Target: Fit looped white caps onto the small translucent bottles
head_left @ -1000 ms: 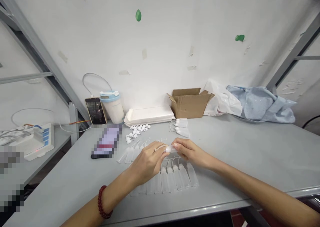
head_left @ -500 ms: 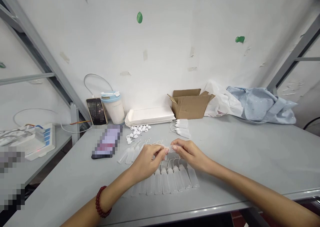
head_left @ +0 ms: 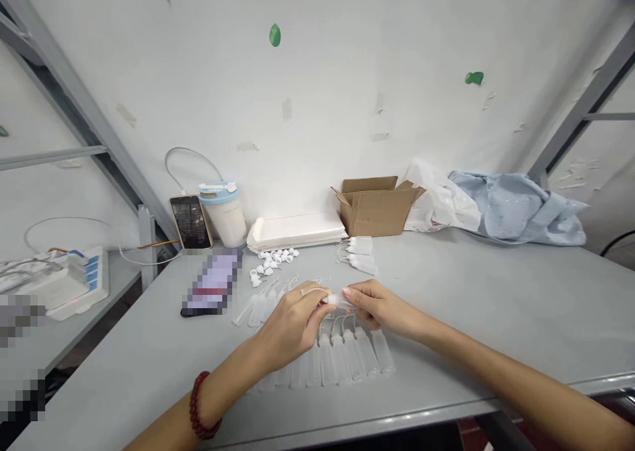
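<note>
Gripping a bottle in the closed right hand, pinching its cap in the closed left hand, lower centre of the frame; showing more cap than half a second ago; probably regripping, with cap-work unfinished.

Left hand, right hand; bottle between

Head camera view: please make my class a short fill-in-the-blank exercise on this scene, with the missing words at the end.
1. The right hand holds a small bottle whose white cap is at the fingers of the ____ hand.
2. The cup has a light ____ lid.
3. The open cardboard box is ____ in colour.

Missing words: left; blue; brown.
</note>
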`<state>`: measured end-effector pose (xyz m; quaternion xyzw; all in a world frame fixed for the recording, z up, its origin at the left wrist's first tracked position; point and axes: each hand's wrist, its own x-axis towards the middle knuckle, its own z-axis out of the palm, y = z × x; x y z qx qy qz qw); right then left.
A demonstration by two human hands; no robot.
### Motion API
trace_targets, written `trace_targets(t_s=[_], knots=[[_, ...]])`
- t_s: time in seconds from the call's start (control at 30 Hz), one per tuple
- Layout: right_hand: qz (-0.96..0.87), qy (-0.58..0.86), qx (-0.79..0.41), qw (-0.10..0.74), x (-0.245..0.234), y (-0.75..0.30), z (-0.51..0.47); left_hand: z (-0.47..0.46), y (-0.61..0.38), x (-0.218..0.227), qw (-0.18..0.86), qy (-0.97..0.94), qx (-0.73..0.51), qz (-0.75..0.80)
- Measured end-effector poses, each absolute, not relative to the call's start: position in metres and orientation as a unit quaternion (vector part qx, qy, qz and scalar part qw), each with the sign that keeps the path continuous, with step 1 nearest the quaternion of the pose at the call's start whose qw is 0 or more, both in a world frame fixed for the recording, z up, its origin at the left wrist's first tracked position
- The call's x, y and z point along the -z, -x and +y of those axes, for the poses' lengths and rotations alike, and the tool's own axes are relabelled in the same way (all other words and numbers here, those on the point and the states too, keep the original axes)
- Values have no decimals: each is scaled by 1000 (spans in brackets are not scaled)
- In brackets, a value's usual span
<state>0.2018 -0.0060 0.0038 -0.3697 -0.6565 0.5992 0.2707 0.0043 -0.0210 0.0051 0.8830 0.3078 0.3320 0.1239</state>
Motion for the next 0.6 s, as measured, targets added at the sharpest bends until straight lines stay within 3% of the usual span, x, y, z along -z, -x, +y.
trace_targets(t_s=[0.13,0.27,0.43,0.6], knots=[[-633,371,-627,263,-2,-201,-4,-17,-1,-5,79,-901,-314,290],[-652,404,-573,288,-2,-202,-1,-4,11,-14,58,-889,-261,371],[-736,478,-308,367,0,-215,14,19,43,-26,-43,-824,-123,551],[-775,514,-125,345,7,-231,35,29,66,-30,-86,-747,16,660]])
